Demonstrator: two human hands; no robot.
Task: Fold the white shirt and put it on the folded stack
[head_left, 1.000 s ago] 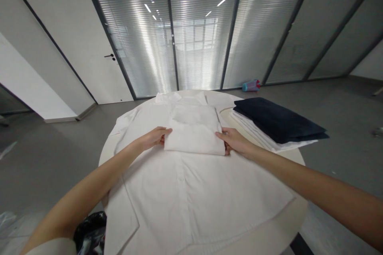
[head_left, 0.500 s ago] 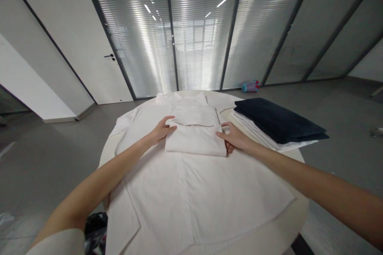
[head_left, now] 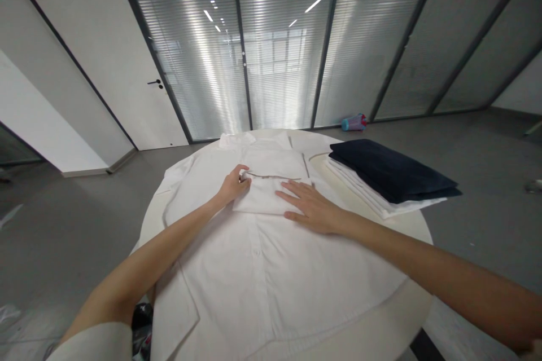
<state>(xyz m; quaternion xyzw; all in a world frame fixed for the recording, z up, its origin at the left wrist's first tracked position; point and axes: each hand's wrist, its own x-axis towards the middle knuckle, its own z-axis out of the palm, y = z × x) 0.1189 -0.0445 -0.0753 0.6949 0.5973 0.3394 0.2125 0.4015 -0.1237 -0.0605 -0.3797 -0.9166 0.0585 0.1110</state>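
A folded white garment (head_left: 271,180) lies on top of a spread-out white shirt (head_left: 271,271) that covers a round white table (head_left: 419,225). My left hand (head_left: 234,184) rests at the folded garment's left edge, its fingers curled and pinching that edge. Flat on the front part of the folded garment lies my right hand (head_left: 309,207), palm down, fingers stretched out and apart.
A stack of folded clothes (head_left: 389,177), dark navy on top of white, sits on the table's right side. A black bag (head_left: 141,330) shows below the table's left edge. Glass walls with blinds stand behind; a small coloured object (head_left: 354,122) lies on the floor.
My right hand left the folded garment's right edge and now lies flat on top of it. My left hand shifted slightly farther along the left edge.
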